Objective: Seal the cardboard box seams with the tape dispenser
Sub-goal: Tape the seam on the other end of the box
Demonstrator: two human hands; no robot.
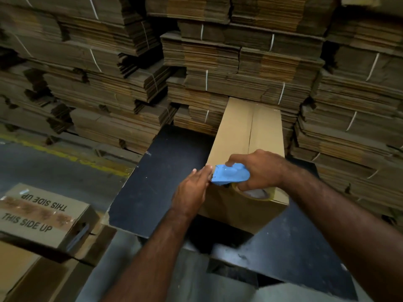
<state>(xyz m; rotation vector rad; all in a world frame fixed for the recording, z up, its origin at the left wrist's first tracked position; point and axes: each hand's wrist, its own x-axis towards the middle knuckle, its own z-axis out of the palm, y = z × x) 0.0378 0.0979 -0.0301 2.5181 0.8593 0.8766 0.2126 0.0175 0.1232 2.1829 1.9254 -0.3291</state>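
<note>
A long plain cardboard box (pixel 237 131) lies on a black table (pixel 152 184), its top flaps meeting in a centre seam (pixel 250 131) that runs away from me. My right hand (pixel 259 168) grips a blue tape dispenser (pixel 231 174) with a tan tape roll (pixel 253 194), held over the box's near left corner. My left hand (pixel 193 187) rests flat against the box's left side, fingertips touching the dispenser's front edge. The near end of the seam is hidden under my right hand.
Tall stacks of strapped flat cardboard (pixel 239 62) wall in the back and both sides. A taped box marked "THIS SIDE UP" (pixel 41 214) sits lower left on other cartons. A grey floor with a yellow line (pixel 65 158) lies to the left.
</note>
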